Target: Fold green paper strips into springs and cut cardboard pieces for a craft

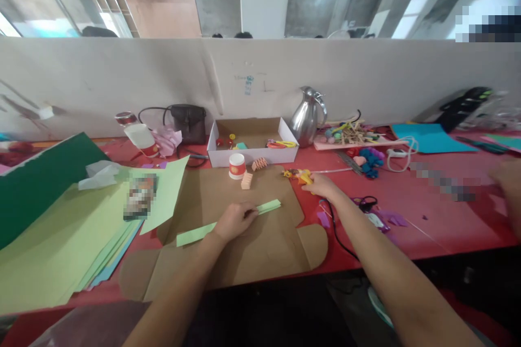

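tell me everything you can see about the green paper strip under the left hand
The green paper strip is a long, narrow band of light green paper, seemingly folded lengthwise. It lies flat and slanted on the flattened brown cardboard, its lower end toward the left and its upper end toward the right. The left hand presses on its middle, hiding that part, with the fingers along it. The right hand is apart from it, at a yellow tool on the red table.

Two folded paper pieces (259, 164), one cup (236, 166)
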Available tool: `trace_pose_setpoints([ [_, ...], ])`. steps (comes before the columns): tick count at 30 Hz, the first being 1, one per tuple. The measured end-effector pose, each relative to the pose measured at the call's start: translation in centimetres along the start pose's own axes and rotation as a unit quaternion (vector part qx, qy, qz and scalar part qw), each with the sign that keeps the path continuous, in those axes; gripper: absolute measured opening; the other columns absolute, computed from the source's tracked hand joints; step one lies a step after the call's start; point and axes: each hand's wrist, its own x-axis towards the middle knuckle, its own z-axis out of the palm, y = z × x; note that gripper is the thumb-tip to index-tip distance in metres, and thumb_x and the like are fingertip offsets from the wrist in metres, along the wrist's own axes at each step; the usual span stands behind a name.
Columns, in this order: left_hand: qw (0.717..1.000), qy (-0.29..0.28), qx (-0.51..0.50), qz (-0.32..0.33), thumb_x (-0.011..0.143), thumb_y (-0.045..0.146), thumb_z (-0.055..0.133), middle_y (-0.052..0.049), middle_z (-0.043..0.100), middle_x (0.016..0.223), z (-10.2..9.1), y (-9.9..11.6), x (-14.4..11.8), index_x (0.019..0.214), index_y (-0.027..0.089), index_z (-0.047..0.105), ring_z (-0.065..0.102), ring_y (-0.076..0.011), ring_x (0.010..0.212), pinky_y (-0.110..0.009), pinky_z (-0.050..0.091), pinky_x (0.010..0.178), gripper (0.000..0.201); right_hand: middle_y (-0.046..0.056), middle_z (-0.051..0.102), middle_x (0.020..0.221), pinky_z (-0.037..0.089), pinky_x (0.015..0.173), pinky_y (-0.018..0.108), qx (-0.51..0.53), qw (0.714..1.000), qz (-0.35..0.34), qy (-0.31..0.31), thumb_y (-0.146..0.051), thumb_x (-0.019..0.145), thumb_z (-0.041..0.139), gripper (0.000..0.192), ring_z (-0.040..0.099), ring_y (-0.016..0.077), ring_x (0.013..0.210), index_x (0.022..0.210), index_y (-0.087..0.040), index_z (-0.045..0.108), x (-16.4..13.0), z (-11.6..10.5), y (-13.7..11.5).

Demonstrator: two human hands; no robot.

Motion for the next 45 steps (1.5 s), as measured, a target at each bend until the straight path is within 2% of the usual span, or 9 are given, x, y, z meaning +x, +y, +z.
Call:
trace_pose_setpoints([
  [5, 1.0, 0.013, 0.0, -0.001, 0.093, 0.024, 0.046, -0.004, 0.069, 0.089, 0.3, -0.1, -0.1, 0.091, 0.019, 0.066, 0.064, -0.0164, 0.083, -0.026, 0.047, 0.077, 0.021, 0.002, 0.063, 0.061, 0.041, 0.051, 0.022, 0.135, 0.988, 0.081, -0.009, -0.017, 0.068, 0.063, 0.01, 0.061, 0.0159, 0.058, 0.077, -0.014, 0.066, 0.8, 0.4, -0.9],
  [11, 1.0, 0.015, 0.0, -0.005, 0.094, 0.025, 0.046, -0.005, 0.069, 0.096, 0.5, -0.3, -0.3, 0.098, 0.021, 0.066, 0.065, -0.0169, 0.087, -0.027, 0.047, 0.08, 0.021, 0.002, 0.068, 0.083, 0.05, 0.061, 0.022, 0.314, 0.949, 0.038, -0.006, -0.018, 0.072, 0.06, 0.048, 0.064, 0.0131, 0.067, 0.118, -0.02, 0.052, -3.9, -2.8, -2.7],
  [12, 1.0, 0.017, -0.003, -0.003, 0.094, 0.026, 0.045, -0.005, 0.069, 0.097, 0.6, -0.4, -0.3, 0.098, 0.021, 0.066, 0.064, -0.0168, 0.088, -0.027, 0.047, 0.081, 0.022, 0.002, 0.068, 0.084, 0.051, 0.063, 0.023, 0.357, 0.933, 0.014, -0.042, -0.02, 0.073, 0.062, 0.044, 0.065, 0.0132, 0.068, 0.116, -0.021, 0.054, -5.2, -3.3, -2.8],
  [15, 1.0, 0.021, -0.013, 0.004, 0.094, 0.026, 0.045, -0.005, 0.068, 0.097, 0.7, -0.6, -0.2, 0.097, 0.02, 0.066, 0.064, -0.0166, 0.089, -0.027, 0.047, 0.082, 0.022, 0.003, 0.068, 0.079, 0.048, 0.055, 0.022, 0.565, 0.806, -0.031, -0.176, -0.024, 0.073, 0.067, 0.036, 0.063, 0.014, 0.065, 0.107, -0.022, 0.056, -9.3, -4.3, -3.2],
  [17, 1.0, 0.022, -0.017, 0.005, 0.094, 0.026, 0.045, -0.005, 0.069, 0.096, 0.8, -0.7, -0.2, 0.097, 0.02, 0.066, 0.064, -0.0165, 0.089, -0.027, 0.047, 0.083, 0.022, 0.001, 0.066, 0.075, 0.04, 0.045, 0.019, 0.605, 0.774, -0.031, -0.185, -0.032, 0.079, 0.066, 0.031, 0.055, 0.0103, 0.054, 0.106, -0.023, 0.056, -11.7, -4.2, -3.6],
  [21, 1.0, 0.021, -0.016, 0.0, 0.094, 0.027, 0.046, -0.005, 0.069, 0.095, 0.7, -0.8, -0.1, 0.096, 0.019, 0.067, 0.064, -0.016, 0.087, -0.026, 0.047, 0.081, 0.022, 0.004, 0.068, 0.092, 0.045, 0.055, 0.023, 0.507, 0.849, -0.062, -0.137, -0.04, 0.086, 0.061, 0.034, 0.054, 0.0095, 0.057, 0.113, -0.021, 0.052, -14.6, -2.6, -4.2],
  [24, 1.0, 0.014, -0.011, -0.001, 0.095, 0.026, 0.045, -0.005, 0.07, 0.096, 0.7, -0.7, -0.1, 0.097, 0.02, 0.067, 0.064, -0.0163, 0.088, -0.027, 0.047, 0.081, 0.023, 0.009, 0.067, 0.108, 0.051, 0.068, 0.03, 0.353, 0.927, -0.096, -0.083, -0.042, 0.087, 0.057, 0.039, 0.064, 0.0201, 0.085, 0.119, -0.022, 0.049, -15.0, -1.0, -4.0],
  [27, 1.0, 0.011, -0.004, -0.007, 0.095, 0.027, 0.044, -0.006, 0.07, 0.097, 0.7, -0.7, -0.2, 0.099, 0.02, 0.067, 0.065, -0.0171, 0.09, -0.028, 0.047, 0.082, 0.024, 0.011, 0.067, 0.114, 0.048, 0.085, 0.04, 0.24, 0.965, -0.099, -0.033, -0.04, 0.089, 0.051, 0.033, 0.062, 0.0269, 0.107, 0.118, -0.023, 0.048, -14.7, 0.0, -3.5],
  [45, 1.0, 0.002, 0.03, -0.004, 0.096, 0.028, 0.042, -0.006, 0.069, 0.101, 0.8, -0.7, -0.1, 0.105, 0.021, 0.065, 0.064, -0.0182, 0.093, -0.029, 0.047, 0.084, 0.026, 0.011, 0.07, 0.096, 0.045, 0.071, 0.033, 0.106, 0.992, -0.066, -0.034, -0.038, 0.091, 0.046, 0.031, 0.067, 0.0277, 0.089, 0.115, -0.02, 0.048, -13.6, 0.4, -3.8],
])
